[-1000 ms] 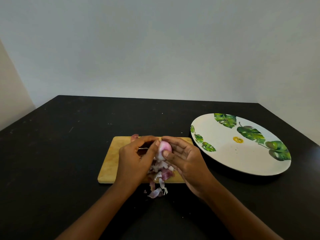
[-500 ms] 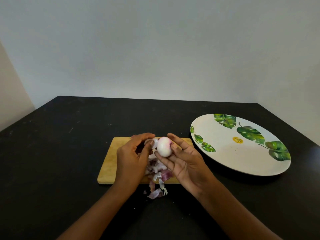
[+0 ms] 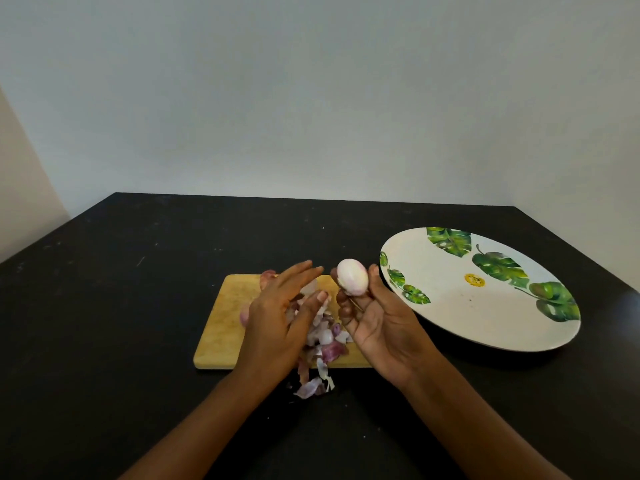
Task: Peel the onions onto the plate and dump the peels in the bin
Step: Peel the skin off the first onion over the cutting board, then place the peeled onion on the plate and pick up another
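A peeled, pale pink-white onion (image 3: 352, 276) is held up between the thumb and fingertips of my right hand (image 3: 379, 323), just left of the plate's rim. My left hand (image 3: 277, 320) hovers over the wooden cutting board (image 3: 221, 327) with fingers straight and apart, holding nothing. Purple and white onion peels (image 3: 325, 336) lie heaped on the board between my hands, and several spill off its front edge onto the table. Behind my left hand part of an unpeeled reddish onion (image 3: 267, 276) shows at the board's far edge. The white plate with green leaf prints (image 3: 460, 306) sits to the right.
Everything stands on a black table (image 3: 104, 323) against a pale wall. No bin is in view.
My left hand has let go of the onion, opened and drawn left. My right hand has lifted the peeled onion and carried it a little right, toward the plate.
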The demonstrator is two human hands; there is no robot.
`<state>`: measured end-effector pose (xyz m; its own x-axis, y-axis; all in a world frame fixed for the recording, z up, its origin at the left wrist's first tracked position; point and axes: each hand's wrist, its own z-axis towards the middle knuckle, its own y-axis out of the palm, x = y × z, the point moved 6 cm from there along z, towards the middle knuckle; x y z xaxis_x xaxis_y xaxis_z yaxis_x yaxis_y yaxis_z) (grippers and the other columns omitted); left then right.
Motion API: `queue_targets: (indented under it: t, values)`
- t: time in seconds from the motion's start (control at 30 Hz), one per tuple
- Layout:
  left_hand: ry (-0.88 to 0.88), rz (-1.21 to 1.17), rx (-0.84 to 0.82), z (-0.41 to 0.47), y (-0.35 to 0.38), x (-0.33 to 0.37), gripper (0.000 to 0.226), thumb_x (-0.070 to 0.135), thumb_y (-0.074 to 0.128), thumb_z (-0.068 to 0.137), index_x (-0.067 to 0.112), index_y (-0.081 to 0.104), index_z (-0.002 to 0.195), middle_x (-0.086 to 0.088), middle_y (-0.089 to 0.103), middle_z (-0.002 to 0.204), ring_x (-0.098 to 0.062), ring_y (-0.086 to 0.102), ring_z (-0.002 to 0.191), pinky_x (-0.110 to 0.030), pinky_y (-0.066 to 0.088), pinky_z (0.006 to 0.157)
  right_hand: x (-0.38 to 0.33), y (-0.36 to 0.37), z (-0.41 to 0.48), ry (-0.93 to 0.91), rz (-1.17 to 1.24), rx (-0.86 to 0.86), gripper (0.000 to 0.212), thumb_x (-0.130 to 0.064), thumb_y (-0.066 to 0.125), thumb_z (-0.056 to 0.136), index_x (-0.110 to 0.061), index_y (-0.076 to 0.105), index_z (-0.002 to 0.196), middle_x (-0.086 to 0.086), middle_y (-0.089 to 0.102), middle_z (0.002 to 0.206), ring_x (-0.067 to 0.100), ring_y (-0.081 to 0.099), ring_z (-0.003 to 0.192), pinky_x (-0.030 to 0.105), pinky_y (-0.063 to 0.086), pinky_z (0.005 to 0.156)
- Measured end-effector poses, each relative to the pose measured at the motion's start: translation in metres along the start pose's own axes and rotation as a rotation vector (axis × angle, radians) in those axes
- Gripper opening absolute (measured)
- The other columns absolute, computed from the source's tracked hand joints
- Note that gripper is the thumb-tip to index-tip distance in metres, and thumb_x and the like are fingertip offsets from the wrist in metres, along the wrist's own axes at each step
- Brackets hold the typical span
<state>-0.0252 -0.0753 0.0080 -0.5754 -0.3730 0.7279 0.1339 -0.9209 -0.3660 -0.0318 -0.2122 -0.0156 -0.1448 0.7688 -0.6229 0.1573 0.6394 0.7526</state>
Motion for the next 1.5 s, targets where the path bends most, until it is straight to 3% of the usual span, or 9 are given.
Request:
queue_targets:
  t: [0.17, 0.37, 0.53, 0.77, 0.93, 1.03, 1.13, 1.27, 1.5]
  values:
    - [-0.006, -0.066, 0.017, -0.002, -0.001, 0.001, 0.045, 0.048, 0.063, 0.079, 0.023, 0.063, 0.117, 0.017, 0.062, 0.113, -0.002, 0.059, 0.107, -0.027, 0.05, 0.091, 0.006, 0.0, 0.0, 0.049, -0.11, -0.04, 0.029, -0.019, 0.051, 0.097, -0.004, 0.058, 0.12, 0.022, 0.067, 0.116, 0.024, 0.07, 0.088, 0.029, 0.06, 0.067]
    - [0.073, -0.019, 0.103, -0.002, -0.006, 0.002, 0.027, 0.014, 0.076, 0.075, 0.016, 0.07, 0.101, 0.007, 0.071, 0.097, 0.008, 0.059, 0.097, -0.001, 0.036, 0.086, 0.007, 0.001, -0.002, 0.085, -0.181, -0.08, 0.026, -0.017, 0.046, 0.1, -0.004, 0.057, 0.119, 0.02, 0.071, 0.109, 0.031, 0.07, 0.099, 0.037, 0.06, 0.077]
    - [0.231, 0.104, 0.152, -0.002, -0.011, 0.01, 0.024, 0.03, 0.06, 0.081, 0.019, 0.068, 0.1, 0.008, 0.067, 0.096, 0.006, 0.058, 0.095, -0.009, 0.041, 0.089, 0.007, 0.007, -0.004, 0.091, -0.175, -0.133, 0.045, -0.026, 0.056, 0.087, 0.002, 0.053, 0.123, 0.025, 0.067, 0.114, 0.033, 0.069, 0.101, 0.037, 0.06, 0.076]
    - [0.323, 0.134, 0.149, 0.0, -0.013, 0.014, 0.02, 0.02, 0.057, 0.084, 0.015, 0.071, 0.097, 0.007, 0.065, 0.092, -0.002, 0.059, 0.089, -0.012, 0.045, 0.085, 0.006, 0.006, -0.003, 0.08, -0.215, -0.142, 0.053, -0.033, 0.058, 0.078, 0.004, 0.056, 0.117, 0.024, 0.07, 0.105, 0.03, 0.072, 0.09, 0.034, 0.061, 0.07]
    - [0.294, 0.15, 0.145, 0.001, -0.014, 0.015, 0.02, 0.023, 0.054, 0.086, 0.017, 0.071, 0.095, 0.013, 0.064, 0.091, 0.01, 0.055, 0.092, -0.021, 0.044, 0.093, 0.008, -0.002, 0.003, 0.088, -0.327, -0.07, 0.056, -0.042, 0.057, 0.078, -0.001, 0.058, 0.116, 0.02, 0.072, 0.101, 0.025, 0.072, 0.084, 0.034, 0.061, 0.072]
    - [0.278, 0.188, 0.129, 0.001, -0.013, 0.016, 0.023, 0.026, 0.052, 0.086, 0.016, 0.071, 0.094, 0.014, 0.061, 0.091, 0.014, 0.051, 0.094, -0.01, 0.038, 0.092, -0.001, -0.005, 0.005, -0.007, -0.354, -0.018, 0.035, -0.036, 0.054, 0.09, -0.006, 0.062, 0.106, 0.017, 0.072, 0.099, 0.021, 0.071, 0.081, 0.033, 0.061, 0.072]
    - [0.262, 0.29, 0.047, 0.002, -0.007, 0.009, 0.027, 0.03, 0.051, 0.087, 0.016, 0.072, 0.097, 0.008, 0.065, 0.096, 0.003, 0.051, 0.096, -0.006, 0.037, 0.087, -0.033, -0.01, 0.004, -0.359, -0.723, 0.087, 0.017, -0.026, 0.061, 0.091, -0.019, 0.062, 0.105, 0.003, 0.067, 0.105, 0.013, 0.068, 0.086, 0.022, 0.055, 0.066]
    - [0.266, 0.441, -0.042, 0.0, -0.001, 0.001, 0.032, 0.033, 0.044, 0.091, 0.02, 0.071, 0.103, 0.003, 0.065, 0.11, -0.008, 0.05, 0.108, -0.025, 0.035, 0.093, -0.077, -0.03, 0.003, -0.743, -1.178, 0.331, 0.037, -0.018, 0.074, 0.083, -0.017, 0.058, 0.116, -0.006, 0.061, 0.108, 0.01, 0.058, 0.097, 0.022, 0.05, 0.082]
    - [0.158, 0.505, 0.064, 0.011, -0.023, -0.005, 0.037, 0.032, 0.037, 0.092, 0.017, 0.063, 0.116, -0.002, 0.063, 0.114, -0.018, 0.052, 0.11, -0.031, 0.031, 0.095, -0.11, -0.078, 0.016, -0.602, -1.616, 0.568, 0.042, -0.011, 0.069, 0.087, -0.008, 0.054, 0.126, 0.016, 0.055, 0.127, 0.028, 0.051, 0.114, 0.027, 0.035, 0.089]
